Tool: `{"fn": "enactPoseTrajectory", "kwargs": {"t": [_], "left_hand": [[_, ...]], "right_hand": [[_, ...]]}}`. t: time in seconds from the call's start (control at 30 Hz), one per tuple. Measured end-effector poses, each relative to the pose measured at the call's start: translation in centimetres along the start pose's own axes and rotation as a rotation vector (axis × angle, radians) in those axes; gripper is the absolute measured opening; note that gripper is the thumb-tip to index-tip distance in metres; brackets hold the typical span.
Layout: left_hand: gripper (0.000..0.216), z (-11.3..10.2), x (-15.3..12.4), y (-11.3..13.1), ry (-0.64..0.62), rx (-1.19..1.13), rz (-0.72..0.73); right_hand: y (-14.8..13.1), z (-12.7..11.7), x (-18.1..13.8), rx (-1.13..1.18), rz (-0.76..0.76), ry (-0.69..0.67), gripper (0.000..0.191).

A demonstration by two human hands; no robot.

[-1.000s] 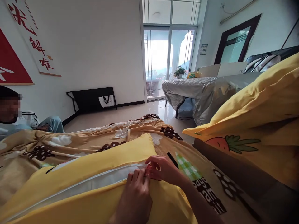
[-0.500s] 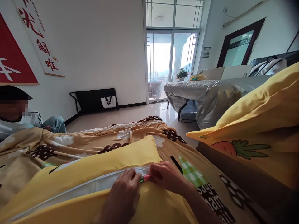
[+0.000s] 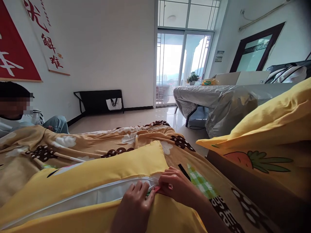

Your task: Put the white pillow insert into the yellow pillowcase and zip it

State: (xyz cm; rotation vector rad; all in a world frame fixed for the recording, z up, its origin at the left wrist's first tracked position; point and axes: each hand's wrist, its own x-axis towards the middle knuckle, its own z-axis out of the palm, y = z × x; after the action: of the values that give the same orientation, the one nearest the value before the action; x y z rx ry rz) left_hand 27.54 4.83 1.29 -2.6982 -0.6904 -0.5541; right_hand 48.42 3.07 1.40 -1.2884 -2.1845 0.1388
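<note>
A yellow pillowcase [image 3: 121,166] lies across the blanket, and a long slit along it bares the white inner pillow [image 3: 97,194]. At the right end of this slit both hands meet. My left hand [image 3: 136,204] is closed, its fingertips pinching the slit's near edge. My right hand [image 3: 176,184] is closed too, thumb and fingers pressed together on the edge close by. A small pink-red and green bit [image 3: 157,188] shows between the hands; what it is I cannot tell. The zipper pull, if there is one, is hidden by the fingers.
A brown patterned blanket [image 3: 85,145] lies beneath. On the right, a yellow pillow with a carrot print [image 3: 243,160] rises beside the blanket's edge. A person [image 3: 17,106] sits at the far left. Behind stands a plastic-covered table [image 3: 201,94]; a folded black frame [image 3: 97,102] leans on the wall.
Both hands have shifted slightly right, with the left drawing closer to the right at the slit's end. Less of the pink-red bit shows. The view has turned a little left.
</note>
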Motion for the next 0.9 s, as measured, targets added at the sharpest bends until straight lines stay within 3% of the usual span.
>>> {"fn": "enactPoseTrajectory", "kwargs": {"t": [0.3,0.67,0.9], "left_hand": [[0.043,0.0,0.1,0.4,0.114,-0.029,0.025],[0.028,-0.4,-1.0,0.0,0.108,-0.047,0.035],[0.027,-0.1,-1.2,0.0,0.057,-0.048,0.034]], "right_hand": [[0.6,0.0,-0.3,0.072,0.019,-0.036,0.023],[0.5,-1.0,-0.8,0.165,0.058,-0.053,0.01],[-0.9,-0.6,-0.4,0.034,0.089,-0.057,0.01]]}}
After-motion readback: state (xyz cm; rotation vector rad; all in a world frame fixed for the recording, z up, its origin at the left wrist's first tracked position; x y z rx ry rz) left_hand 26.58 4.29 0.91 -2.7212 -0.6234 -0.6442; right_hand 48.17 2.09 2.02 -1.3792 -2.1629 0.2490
